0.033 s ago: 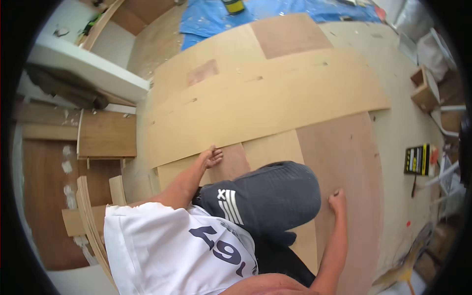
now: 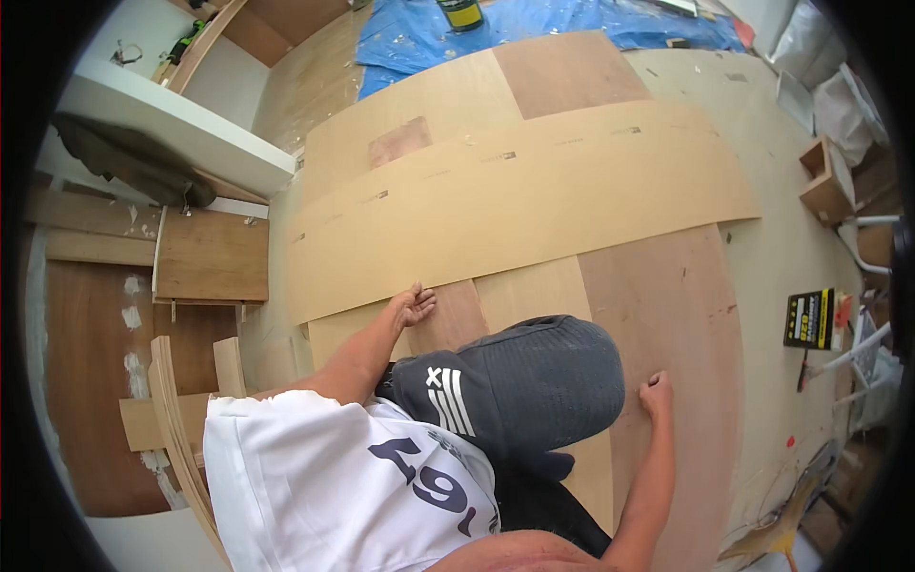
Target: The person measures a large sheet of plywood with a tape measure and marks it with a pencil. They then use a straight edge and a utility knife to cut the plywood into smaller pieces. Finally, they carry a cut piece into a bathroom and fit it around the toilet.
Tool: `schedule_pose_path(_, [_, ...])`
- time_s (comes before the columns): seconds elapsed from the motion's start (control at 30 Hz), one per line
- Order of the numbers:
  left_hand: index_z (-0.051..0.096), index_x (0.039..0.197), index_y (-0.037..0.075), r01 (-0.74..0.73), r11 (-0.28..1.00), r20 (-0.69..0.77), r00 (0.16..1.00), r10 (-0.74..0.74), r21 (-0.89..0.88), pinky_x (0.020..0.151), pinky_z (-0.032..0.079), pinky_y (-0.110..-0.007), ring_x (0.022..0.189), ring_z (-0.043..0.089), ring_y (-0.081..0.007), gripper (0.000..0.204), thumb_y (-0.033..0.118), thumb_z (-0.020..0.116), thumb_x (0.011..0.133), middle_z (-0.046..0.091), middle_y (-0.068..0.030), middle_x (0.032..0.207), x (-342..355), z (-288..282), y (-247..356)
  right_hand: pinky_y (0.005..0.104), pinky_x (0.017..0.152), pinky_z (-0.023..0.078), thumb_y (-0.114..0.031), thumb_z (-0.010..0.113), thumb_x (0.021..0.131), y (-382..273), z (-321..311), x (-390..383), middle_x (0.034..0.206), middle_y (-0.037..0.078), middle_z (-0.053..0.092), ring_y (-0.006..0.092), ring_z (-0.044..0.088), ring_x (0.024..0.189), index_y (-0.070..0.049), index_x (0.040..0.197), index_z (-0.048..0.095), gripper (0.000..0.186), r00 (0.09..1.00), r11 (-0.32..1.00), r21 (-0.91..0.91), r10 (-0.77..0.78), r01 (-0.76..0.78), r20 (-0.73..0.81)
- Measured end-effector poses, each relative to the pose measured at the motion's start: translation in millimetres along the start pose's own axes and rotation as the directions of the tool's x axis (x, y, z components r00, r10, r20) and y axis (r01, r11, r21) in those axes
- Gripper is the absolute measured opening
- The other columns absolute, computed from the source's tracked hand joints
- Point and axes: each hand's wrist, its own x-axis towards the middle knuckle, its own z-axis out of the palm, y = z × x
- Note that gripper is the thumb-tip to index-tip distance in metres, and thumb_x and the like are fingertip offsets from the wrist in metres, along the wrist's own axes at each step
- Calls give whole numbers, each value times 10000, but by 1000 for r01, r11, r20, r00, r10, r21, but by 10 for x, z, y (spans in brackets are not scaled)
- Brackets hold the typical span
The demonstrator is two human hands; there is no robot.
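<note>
Sheet (image 2: 515,205), tan, lying across wooden panels (image 2: 667,305) ahead of you, long axis running left to right; your left hand (image 2: 413,305), the nearer, is at its near edge, fingers half curled, any grip impossible to tell; your right hand (image 2: 656,393), curled, is well apart, contents hidden.

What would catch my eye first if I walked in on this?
Probably the long tan sheet spread across the middle, over wooden panels in paler and redder tones. The person's left hand is at its near edge, while the right hand is over a reddish panel on the right. At the top, a bright blue sheet stands out.
</note>
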Motion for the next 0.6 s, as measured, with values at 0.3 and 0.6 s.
schedule_pose_path(0.3, [625,918,144,-36,998,-3,999,36,-44,682,575,-383,755,685,-201,245,388,610,914,692,-7,796,50,-484,-144,345,564,479,-135,680,694,104,205,190,641,87,566,196,552,573,-42,755,508,205,988,983,167,45,-70,144])
schedule_pose_path(0.6, [625,924,149,-43,998,-12,999,43,36,702,569,-407,752,672,-206,230,378,614,917,671,11,761,44,-427,39,382,665,493,-214,690,704,33,333,125,739,152,631,278,599,692,-9,802,557,263,996,996,84,18,-25,84])
